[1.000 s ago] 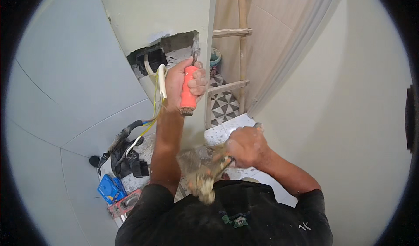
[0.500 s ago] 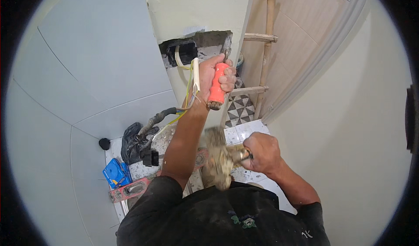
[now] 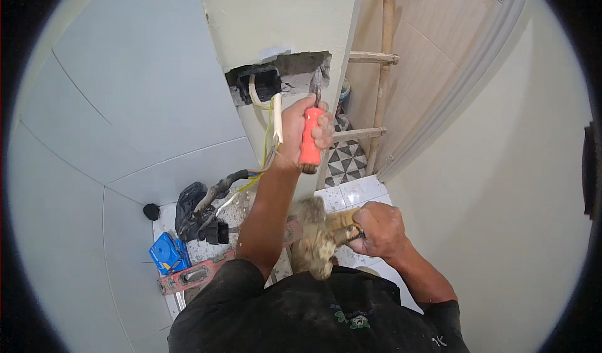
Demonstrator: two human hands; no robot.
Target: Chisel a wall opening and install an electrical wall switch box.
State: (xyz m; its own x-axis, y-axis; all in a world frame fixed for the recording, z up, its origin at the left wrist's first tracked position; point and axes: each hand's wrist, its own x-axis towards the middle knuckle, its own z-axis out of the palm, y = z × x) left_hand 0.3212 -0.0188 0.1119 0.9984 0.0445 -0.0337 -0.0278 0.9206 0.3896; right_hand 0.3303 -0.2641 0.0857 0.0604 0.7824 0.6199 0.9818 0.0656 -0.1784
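Note:
My left hand (image 3: 293,127) is closed round the red-orange handle of a chisel (image 3: 310,141), its metal blade pointing up at the right end of a rough cutout (image 3: 295,64) in the pale wall. A dark junction box (image 3: 267,83) sits in the cutout's left part, with white and yellow-green cables (image 3: 277,118) hanging from it beside my left wrist. My right hand (image 3: 380,227) is closed on the handle of a hammer (image 3: 320,252), lower down in front of my dark shirt; its dirty, motion-blurred head is below the chisel.
A wooden ladder (image 3: 385,83) leans beyond the wall over patterned tiles (image 3: 345,162). On the debris-strewn white floor lie a black bag (image 3: 191,212), blue cases (image 3: 166,252) and a red spirit level (image 3: 197,271). Grey panels flank the left, a plain wall (image 3: 501,165) the right.
The view has shifted, so the cutout sits farther right. Since half a second ago, my left hand with the chisel and my right hand with the hammer appear slightly lower in the picture.

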